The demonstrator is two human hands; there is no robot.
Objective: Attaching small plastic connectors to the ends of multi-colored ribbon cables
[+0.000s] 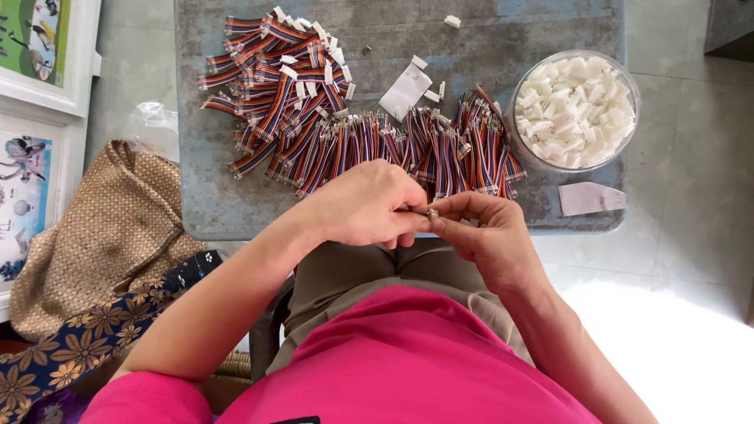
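Where both hands meet, fingers pinch a small connector.

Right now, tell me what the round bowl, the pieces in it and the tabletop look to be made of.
Bowl: clear plastic or glass, hard to say; the rim is see-through and glossy.
Connector pieces: white plastic, it seems; small, blocky and matte.
Tabletop: probably painted metal or board; grey-blue, dull, with worn, blotchy patches.

The single head-worn camera looked steeply down from just above the grey table, close over its near edge, facing across it toward the far edge, with the person's lap below.
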